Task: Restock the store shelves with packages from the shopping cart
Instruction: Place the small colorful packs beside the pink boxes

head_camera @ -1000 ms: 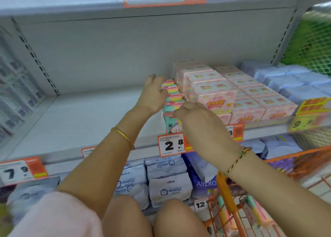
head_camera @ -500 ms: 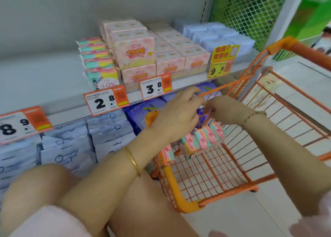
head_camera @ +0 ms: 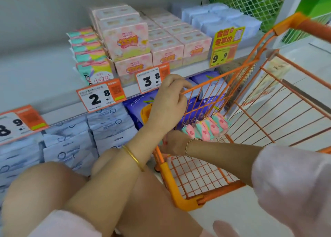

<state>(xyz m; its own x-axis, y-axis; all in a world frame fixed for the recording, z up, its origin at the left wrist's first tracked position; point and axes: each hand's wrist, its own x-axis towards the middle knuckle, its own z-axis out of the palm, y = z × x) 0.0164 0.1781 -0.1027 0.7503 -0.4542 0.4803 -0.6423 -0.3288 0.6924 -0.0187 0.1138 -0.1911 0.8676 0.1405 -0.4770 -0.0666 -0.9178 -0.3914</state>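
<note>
Fetching more stock from the cart [head_camera: 172, 183].
Left hand [head_camera: 168, 102]: grip curled on the cart's top wire, probably steadying it. Right hand [head_camera: 172, 143] sits low beside the packages [head_camera: 206, 128] inside; grip hidden, cannot tell.

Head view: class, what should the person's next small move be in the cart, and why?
Probably lift a pink-and-teal soft packet out with the right hand, since it is down beside them while the left hand holds the rim of the orange wire shopping cart.
</note>
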